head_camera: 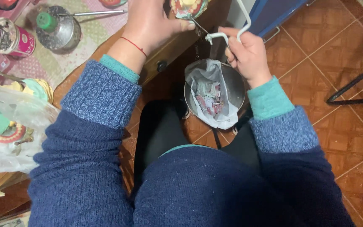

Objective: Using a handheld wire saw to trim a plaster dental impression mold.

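Note:
My left hand (150, 23) is closed on a round colourful object (187, 7) at the top of the view; only its lower part shows. My right hand (246, 54) grips a bent white wire tool (232, 31) whose tip points toward the colourful object. Both hands are held above a round metal bin (237, 86) on the floor. The bin is lined with a white plastic bag (209, 80) holding paper scraps. A thin red thread circles my left wrist.
A wooden table (169, 48) with a dark knob runs along the left. On its patterned cloth stand a metal pot (59, 31) with a green knob and a pink tin (15, 40). A clear plastic bag (9, 130) of items lies at left. Tiled floor to the right.

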